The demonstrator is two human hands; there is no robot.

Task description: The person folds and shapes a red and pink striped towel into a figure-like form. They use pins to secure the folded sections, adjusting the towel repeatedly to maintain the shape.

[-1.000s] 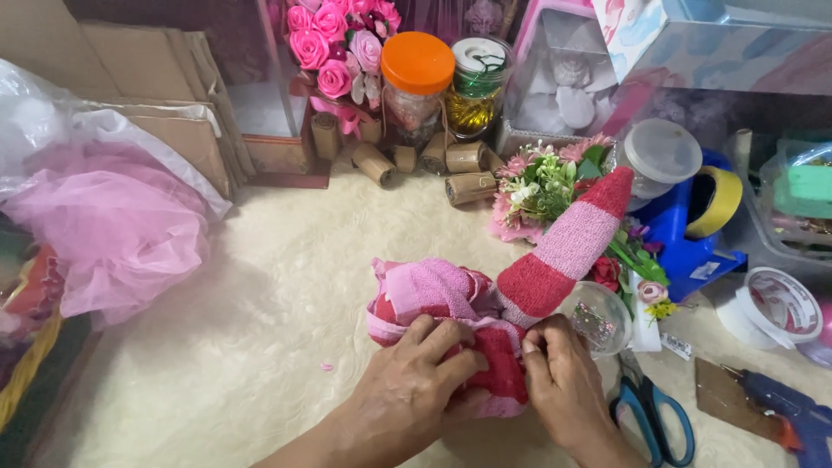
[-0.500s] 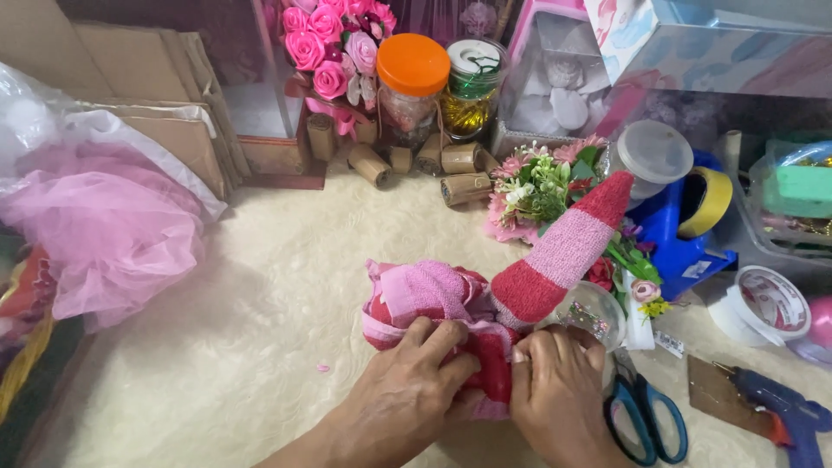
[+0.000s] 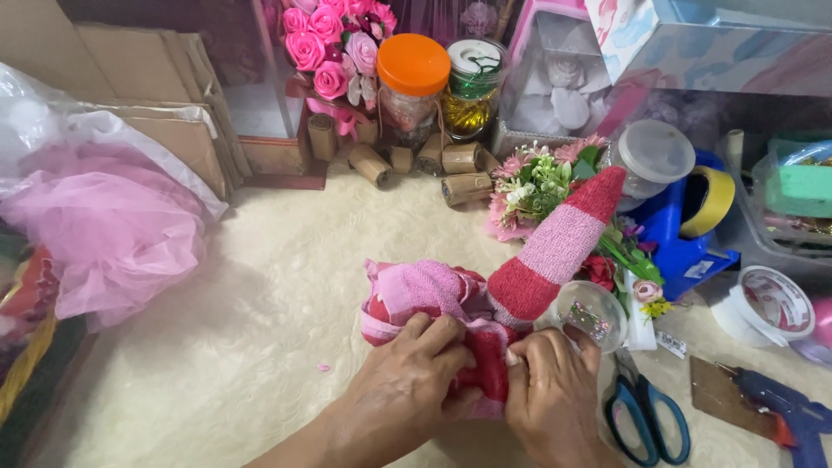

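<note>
A rolled pink and red towel (image 3: 433, 295) lies bunched on the cream fleecy surface (image 3: 260, 286). One rolled end of it, striped red and pink, sticks up to the right (image 3: 559, 243). My left hand (image 3: 407, 381) presses down on the red part of the towel, fingers curled over it. My right hand (image 3: 550, 390) pinches the towel's fold right beside the left hand, under the upright roll. A small clear plastic dome (image 3: 594, 314) sits just behind my right hand.
Blue-handled scissors (image 3: 646, 416) and a blue glue gun (image 3: 784, 412) lie at the right. Artificial flowers (image 3: 542, 182), cardboard tubes (image 3: 464, 173), an orange-lidded jar (image 3: 414, 82), a tape dispenser (image 3: 693, 217) and tape rolls (image 3: 771, 303) stand behind. Pink tulle in plastic (image 3: 104, 234) lies at the left.
Both hands have stayed on the towel, the fingers shifting slightly on the fold. The view has drifted a little; the upright roll holds the same tilt.
</note>
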